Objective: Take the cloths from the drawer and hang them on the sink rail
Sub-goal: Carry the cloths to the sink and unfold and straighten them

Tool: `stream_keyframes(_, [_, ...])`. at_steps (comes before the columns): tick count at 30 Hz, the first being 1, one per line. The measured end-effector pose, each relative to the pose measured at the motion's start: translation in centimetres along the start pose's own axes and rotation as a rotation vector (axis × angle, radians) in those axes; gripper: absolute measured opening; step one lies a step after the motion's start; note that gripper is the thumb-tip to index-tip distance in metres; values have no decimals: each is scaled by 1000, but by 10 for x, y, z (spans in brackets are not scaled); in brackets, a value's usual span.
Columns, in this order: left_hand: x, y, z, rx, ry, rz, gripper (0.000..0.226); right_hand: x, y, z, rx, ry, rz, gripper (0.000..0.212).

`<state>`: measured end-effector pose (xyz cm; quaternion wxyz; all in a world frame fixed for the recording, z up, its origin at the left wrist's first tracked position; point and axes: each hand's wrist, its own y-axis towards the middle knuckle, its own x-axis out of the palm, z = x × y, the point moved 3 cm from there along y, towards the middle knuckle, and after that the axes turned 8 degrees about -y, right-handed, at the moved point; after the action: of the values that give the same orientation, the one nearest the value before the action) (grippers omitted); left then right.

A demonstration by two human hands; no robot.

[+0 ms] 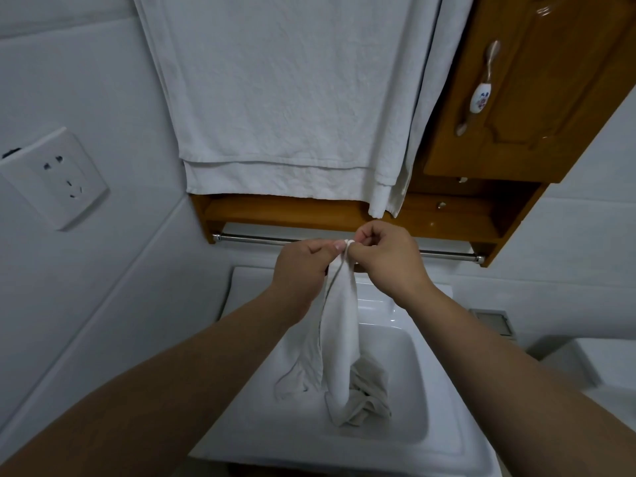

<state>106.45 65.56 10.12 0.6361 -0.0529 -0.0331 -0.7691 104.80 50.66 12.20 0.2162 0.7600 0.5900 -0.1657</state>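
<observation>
both my hands, left (pixel 303 266) and right (pixel 389 256), pinched the cloth (pixel 339 325) top, just before the rail (pixel 254 238), above the sink (pixel 409 373).

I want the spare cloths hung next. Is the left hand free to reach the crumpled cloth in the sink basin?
Probably not yet. The left hand and right hand both pinch the top of a white cloth by the rail. The crumpled cloth lies unobstructed below.
</observation>
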Motion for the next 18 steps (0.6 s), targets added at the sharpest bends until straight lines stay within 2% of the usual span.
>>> stream_keyframes(3, [0, -2, 0, 28, 78, 29, 15, -1, 0, -1, -14, -57, -14, 10])
stream_keyframes(7, [0, -3, 1, 21, 116, 76, 15, 0, -2, -4, -92, -219, 52, 10])
stream_keyframes(18, [-3, -1, 5, 11, 87, 156, 14, 4, -9, -10, -240, -252, 123, 7])
